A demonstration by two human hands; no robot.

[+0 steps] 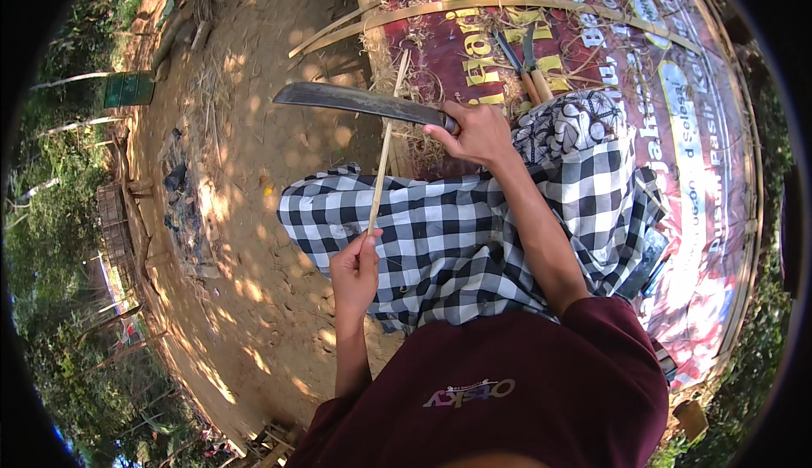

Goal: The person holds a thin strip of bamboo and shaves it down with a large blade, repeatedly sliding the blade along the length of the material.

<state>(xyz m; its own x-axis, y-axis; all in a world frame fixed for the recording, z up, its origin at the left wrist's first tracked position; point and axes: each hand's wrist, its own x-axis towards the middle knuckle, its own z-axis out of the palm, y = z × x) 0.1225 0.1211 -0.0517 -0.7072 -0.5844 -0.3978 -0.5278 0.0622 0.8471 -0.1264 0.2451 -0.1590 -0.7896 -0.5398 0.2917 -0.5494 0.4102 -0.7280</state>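
My right hand [480,134] is closed round the handle of a machete [359,100], whose long dark blade points left. Beneath the blade runs a thin pale bamboo strip [382,168], crossing it at a steep angle. Its near end is pinched in my left hand [354,272], above my lap. Whether the blade's edge touches the strip I cannot tell. A black-and-white checked cloth [423,218] covers my legs.
A printed red banner [423,24] lies under me, littered with curly shavings [499,24]. Long bamboo strips [507,0] cross it at the far side. Two knives with wooden handles [535,86] rest beyond my right hand. Bare earth [279,54] stretches to the left.
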